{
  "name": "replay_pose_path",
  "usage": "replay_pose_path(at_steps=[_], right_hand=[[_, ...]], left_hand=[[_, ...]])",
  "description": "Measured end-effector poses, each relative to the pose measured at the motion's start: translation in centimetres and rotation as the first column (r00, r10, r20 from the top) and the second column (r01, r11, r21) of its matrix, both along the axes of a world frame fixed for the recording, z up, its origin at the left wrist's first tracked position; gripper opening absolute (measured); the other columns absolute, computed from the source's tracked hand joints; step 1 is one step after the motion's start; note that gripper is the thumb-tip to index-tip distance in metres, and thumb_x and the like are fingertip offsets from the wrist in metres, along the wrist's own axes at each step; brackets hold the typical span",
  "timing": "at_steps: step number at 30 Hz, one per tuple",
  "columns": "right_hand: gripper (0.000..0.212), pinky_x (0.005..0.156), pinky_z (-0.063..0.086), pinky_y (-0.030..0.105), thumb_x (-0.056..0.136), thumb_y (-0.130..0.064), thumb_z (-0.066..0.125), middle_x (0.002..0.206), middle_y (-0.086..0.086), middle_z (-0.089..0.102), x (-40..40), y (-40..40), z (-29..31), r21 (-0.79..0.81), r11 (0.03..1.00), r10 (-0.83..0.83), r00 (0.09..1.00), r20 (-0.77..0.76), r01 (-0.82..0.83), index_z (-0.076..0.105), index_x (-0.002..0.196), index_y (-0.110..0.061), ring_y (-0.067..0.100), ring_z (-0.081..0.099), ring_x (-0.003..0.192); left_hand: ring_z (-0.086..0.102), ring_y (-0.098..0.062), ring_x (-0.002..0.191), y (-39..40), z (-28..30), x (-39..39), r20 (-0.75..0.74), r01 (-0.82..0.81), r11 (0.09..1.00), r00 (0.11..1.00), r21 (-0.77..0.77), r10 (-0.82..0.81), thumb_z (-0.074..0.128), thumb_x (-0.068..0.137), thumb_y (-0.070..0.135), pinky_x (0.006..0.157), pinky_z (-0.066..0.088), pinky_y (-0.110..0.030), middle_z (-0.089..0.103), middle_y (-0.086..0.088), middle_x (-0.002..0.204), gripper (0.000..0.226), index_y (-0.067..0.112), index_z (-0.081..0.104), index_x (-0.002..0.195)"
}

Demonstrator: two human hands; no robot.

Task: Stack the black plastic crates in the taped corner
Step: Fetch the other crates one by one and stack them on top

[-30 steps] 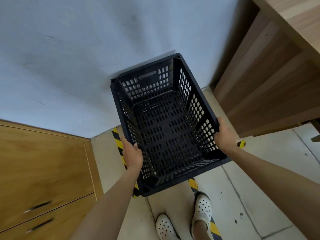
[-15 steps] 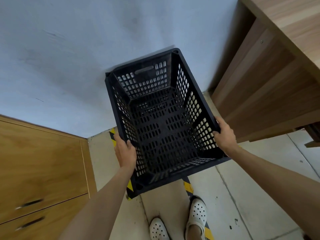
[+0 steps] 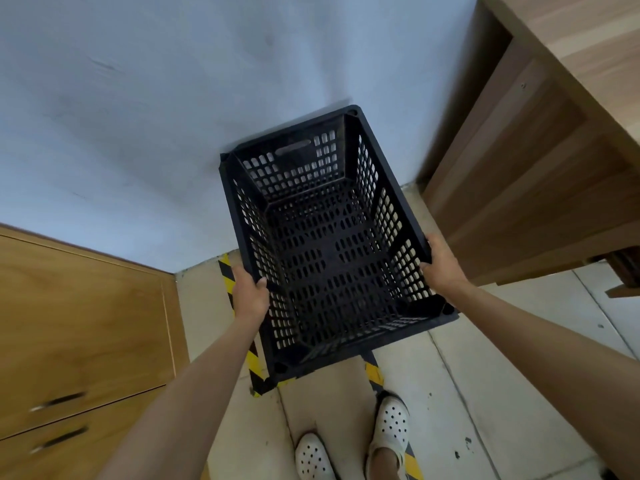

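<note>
Head view: black crate held over the taped corner, open side up, long axis running from the feet toward the wall. Left hand gripped the crate's left long rim, thumb hooked over the edge inside; right hand gripped the right long rim, fingers curled under and hidden. Both hands sat on the near half of the crate, about equally close. Far end almost against the wall. Near corner overlapped the yellow-black tape. Probably needed only lowering straight down.
</note>
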State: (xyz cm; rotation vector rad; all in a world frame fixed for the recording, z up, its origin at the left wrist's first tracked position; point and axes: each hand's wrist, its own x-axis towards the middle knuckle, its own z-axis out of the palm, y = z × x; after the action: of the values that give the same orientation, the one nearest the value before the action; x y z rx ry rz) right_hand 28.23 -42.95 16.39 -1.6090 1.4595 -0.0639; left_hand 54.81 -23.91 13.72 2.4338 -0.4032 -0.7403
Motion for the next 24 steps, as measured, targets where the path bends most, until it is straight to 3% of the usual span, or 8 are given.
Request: replay_pose_path(at_steps=[2, 5, 8, 13, 16, 19, 22, 24], right_hand=[[0.059, 0.102, 0.045, 0.044, 0.093, 0.006, 0.051, 0.135, 0.014, 0.054, -0.1, 0.2, 0.1, -0.014, 0.999, 0.049, 0.998, -0.044, -0.050, 0.033, 0.146, -0.014, 0.034, 0.053, 0.122], [0.063, 0.093, 0.047, 0.042, 0.090, 0.010, 0.048, 0.129, 0.016, 0.056, -0.3, 0.5, 0.4, -0.034, 0.997, 0.069, 0.993, -0.094, -0.072, 0.032, 0.146, -0.013, 0.035, 0.055, 0.115], [0.064, 0.088, 0.048, 0.042, 0.085, 0.017, 0.043, 0.123, 0.018, 0.059, -0.5, 0.6, 0.5, -0.017, 0.998, 0.060, 0.996, -0.063, -0.062, 0.036, 0.142, -0.012, 0.036, 0.056, 0.110], [0.063, 0.089, 0.051, 0.049, 0.084, 0.016, 0.041, 0.118, 0.016, 0.062, -0.5, 0.6, -0.4, -0.043, 0.999, -0.011, 1.000, -0.005, 0.011, 0.041, 0.138, -0.017, 0.036, 0.059, 0.108], [0.064, 0.089, 0.051, 0.048, 0.084, 0.014, 0.040, 0.117, 0.012, 0.062, -0.4, 1.1, -0.6, -0.052, 0.998, -0.028, 1.000, -0.011, 0.028, 0.042, 0.137, -0.022, 0.034, 0.059, 0.107], [0.063, 0.075, 0.047, 0.035, 0.084, 0.013, 0.042, 0.109, 0.007, 0.061, 0.5, 1.1, -0.8, -0.037, 0.999, -0.003, 1.000, -0.010, 0.002, 0.042, 0.137, -0.021, 0.028, 0.058, 0.097], [0.068, 0.080, 0.054, 0.043, 0.082, 0.013, 0.042, 0.117, 0.013, 0.063, 1.7, 0.9, -1.3, 0.004, 1.000, 0.005, 1.000, 0.024, -0.006, 0.039, 0.138, -0.025, 0.033, 0.061, 0.101], [0.066, 0.076, 0.052, 0.041, 0.083, 0.012, 0.042, 0.115, 0.013, 0.062, 1.8, 0.8, -2.0, 0.000, 1.000, 0.005, 1.000, 0.030, -0.005, 0.039, 0.138, -0.026, 0.034, 0.061, 0.098]], left_hand=[[0.058, -0.028, 0.104, -0.1, 0.5, 0.3, -0.018, 0.011, 1.000, 1.000, 0.016, -0.011, 0.049, 0.099, 0.008, 0.082, 0.047, -0.037, 0.052, -0.005, 0.105, 0.051, 0.008, 0.025, 0.144], [0.057, -0.025, 0.103, 0.0, 1.0, 1.1, -0.011, 0.021, 1.000, 1.000, 0.014, -0.021, 0.051, 0.095, -0.001, 0.089, 0.051, -0.039, 0.056, -0.004, 0.112, 0.049, 0.011, 0.033, 0.139], [0.062, -0.030, 0.100, 0.0, 0.9, 1.7, 0.007, -0.023, 1.000, 1.000, -0.006, 0.023, 0.055, 0.088, -0.006, 0.088, 0.054, -0.050, 0.063, -0.008, 0.110, 0.046, 0.016, 0.045, 0.127], [0.063, -0.027, 0.100, -0.3, 0.8, 2.2, 0.010, -0.037, 0.998, 0.999, -0.051, 0.038, 0.057, 0.087, -0.005, 0.088, 0.055, -0.050, 0.063, 0.001, 0.106, 0.044, 0.022, 0.049, 0.121], [0.063, -0.025, 0.105, 0.1, 0.7, 2.6, -0.011, -0.035, 0.996, 0.999, -0.082, 0.034, 0.057, 0.087, -0.005, 0.091, 0.054, -0.049, 0.060, 0.006, 0.107, 0.045, 0.025, 0.050, 0.121], [0.063, -0.024, 0.106, 0.4, 0.6, 3.3, -0.017, -0.080, 0.992, 0.997, -0.097, 0.079, 0.057, 0.088, -0.006, 0.092, 0.054, -0.049, 0.059, 0.004, 0.108, 0.048, 0.022, 0.050, 0.125], [0.061, -0.023, 0.099, 0.8, 0.7, 3.8, -0.015, -0.107, 0.991, 0.994, -0.083, 0.106, 0.058, 0.088, -0.006, 0.090, 0.055, -0.050, 0.059, 0.002, 0.107, 0.048, 0.019, 0.048, 0.128], [0.059, -0.021, 0.096, 1.1, 0.8, 3.7, -0.021, -0.109, 0.990, 0.994, -0.086, 0.108, 0.057, 0.089, -0.006, 0.091, 0.054, -0.049, 0.057, 0.003, 0.107, 0.050, 0.018, 0.046, 0.131]])
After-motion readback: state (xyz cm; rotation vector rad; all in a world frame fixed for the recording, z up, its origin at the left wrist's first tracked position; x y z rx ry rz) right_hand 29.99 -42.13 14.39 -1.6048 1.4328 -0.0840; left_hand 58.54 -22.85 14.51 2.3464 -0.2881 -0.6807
